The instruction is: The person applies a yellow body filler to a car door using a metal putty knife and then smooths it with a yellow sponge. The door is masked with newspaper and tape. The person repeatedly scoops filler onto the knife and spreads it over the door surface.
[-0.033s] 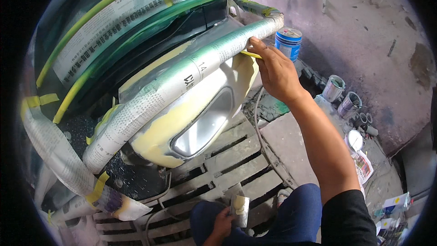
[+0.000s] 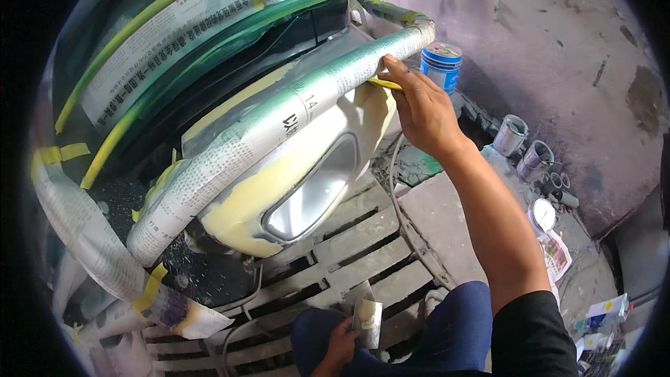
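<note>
My right hand [image 2: 427,112] reaches out to the upper end of a curved body panel [image 2: 237,216], closed on a thin yellow spreader [image 2: 385,84] seen nearly edge-on. Its fingertips lie against a newspaper-wrapped tube [image 2: 279,126] that runs across above the panel. Pale yellow filler covers much of the panel around an oval of bare, shiny metal [image 2: 310,192]. Low down, by my knees, my left hand [image 2: 342,341] grips a flat metal putty plate [image 2: 373,335] bearing a dab of yellow filler [image 2: 366,313]. Part of the left hand's grip is hidden.
Green and yellow bars [image 2: 209,49] and more paper-wrapped tubing [image 2: 91,230] stand at left. A blue bucket [image 2: 441,66] and several cans, including one pale can [image 2: 511,135], line the wall at right. Below lies a slatted floor [image 2: 356,248] with a hose [image 2: 405,230] across it.
</note>
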### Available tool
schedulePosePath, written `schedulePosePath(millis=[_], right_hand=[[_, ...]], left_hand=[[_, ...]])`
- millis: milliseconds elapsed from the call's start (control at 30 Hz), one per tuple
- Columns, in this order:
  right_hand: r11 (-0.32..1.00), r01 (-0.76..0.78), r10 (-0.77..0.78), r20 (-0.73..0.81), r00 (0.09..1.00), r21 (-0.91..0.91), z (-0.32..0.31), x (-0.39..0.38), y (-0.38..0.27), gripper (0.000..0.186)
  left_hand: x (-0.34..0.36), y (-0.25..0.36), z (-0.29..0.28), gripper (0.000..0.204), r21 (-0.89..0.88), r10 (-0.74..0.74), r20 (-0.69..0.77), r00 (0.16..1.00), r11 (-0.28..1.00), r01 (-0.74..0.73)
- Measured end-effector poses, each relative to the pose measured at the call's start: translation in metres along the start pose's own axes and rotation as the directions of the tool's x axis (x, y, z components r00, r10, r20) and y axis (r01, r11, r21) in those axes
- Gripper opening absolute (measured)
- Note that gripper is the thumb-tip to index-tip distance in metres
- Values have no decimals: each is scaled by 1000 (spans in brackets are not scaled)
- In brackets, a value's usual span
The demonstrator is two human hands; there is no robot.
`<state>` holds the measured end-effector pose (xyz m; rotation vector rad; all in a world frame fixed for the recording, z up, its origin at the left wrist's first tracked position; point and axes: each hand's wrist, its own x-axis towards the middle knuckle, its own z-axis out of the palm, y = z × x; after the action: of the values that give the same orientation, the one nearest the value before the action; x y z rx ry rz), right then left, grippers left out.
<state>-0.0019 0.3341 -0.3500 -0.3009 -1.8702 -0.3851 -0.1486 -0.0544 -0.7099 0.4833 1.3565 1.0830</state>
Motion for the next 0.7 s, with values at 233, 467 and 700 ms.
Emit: schedulePosePath(millis=[233, 467, 700], right_hand=[[997, -74, 72, 138, 988, 8, -6, 17, -43, 59], [999, 29, -31, 134, 990, 18, -8, 22, -87, 63], [903, -286, 297, 13, 955, 321, -19, -9, -74, 47]], left_hand=[[-5, -3, -11, 46, 103, -53, -4, 999, 993, 54], [-2, -1, -9, 46, 6, -88, 50, 995, 996, 88], [-4, 7, -7, 46, -31, -74, 63, 995, 997, 77]])
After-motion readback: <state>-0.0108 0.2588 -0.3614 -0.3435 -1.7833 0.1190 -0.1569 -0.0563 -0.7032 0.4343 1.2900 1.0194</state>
